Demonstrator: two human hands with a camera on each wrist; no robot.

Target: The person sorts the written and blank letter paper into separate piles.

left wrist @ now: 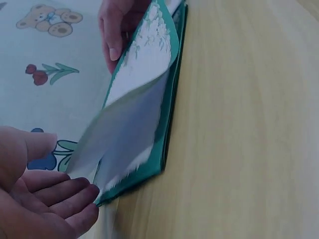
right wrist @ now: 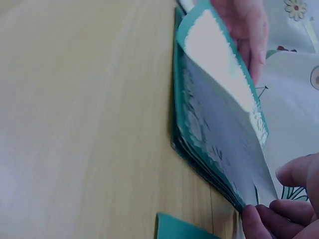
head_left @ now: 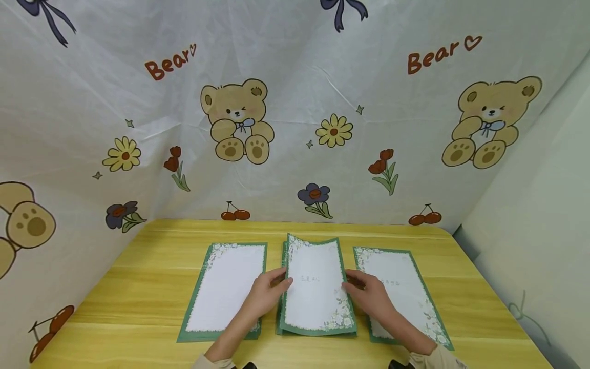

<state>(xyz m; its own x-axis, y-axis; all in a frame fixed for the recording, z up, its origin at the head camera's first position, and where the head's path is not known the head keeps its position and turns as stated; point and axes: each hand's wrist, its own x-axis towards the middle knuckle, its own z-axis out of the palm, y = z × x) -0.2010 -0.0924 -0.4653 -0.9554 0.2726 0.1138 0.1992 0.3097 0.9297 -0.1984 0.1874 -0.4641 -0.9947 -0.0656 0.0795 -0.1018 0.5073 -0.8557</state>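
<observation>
A green-bordered paper sheet (head_left: 315,294) with white flowers and faint handwriting lies over a stack of similar sheets (head_left: 280,315). Its surface bows upward in both wrist views. At its left edge is my left hand (head_left: 267,293), the thumb overlapping the margin in the head view; the left wrist view shows the fingers nearly straight and the thumb apart from them. My right hand (head_left: 371,296) touches the opposite edge. There the fingertips (right wrist: 259,219) meet the side of the stack, while the thumb stands away from them.
To the left lies a green-bordered sheet (head_left: 226,292), with another edge under it. A similar sheet (head_left: 405,287) with handwriting lies to the right, partly beneath my right forearm. Behind the wooden table (head_left: 138,287) hangs a cloth (head_left: 286,102) printed with bears and flowers.
</observation>
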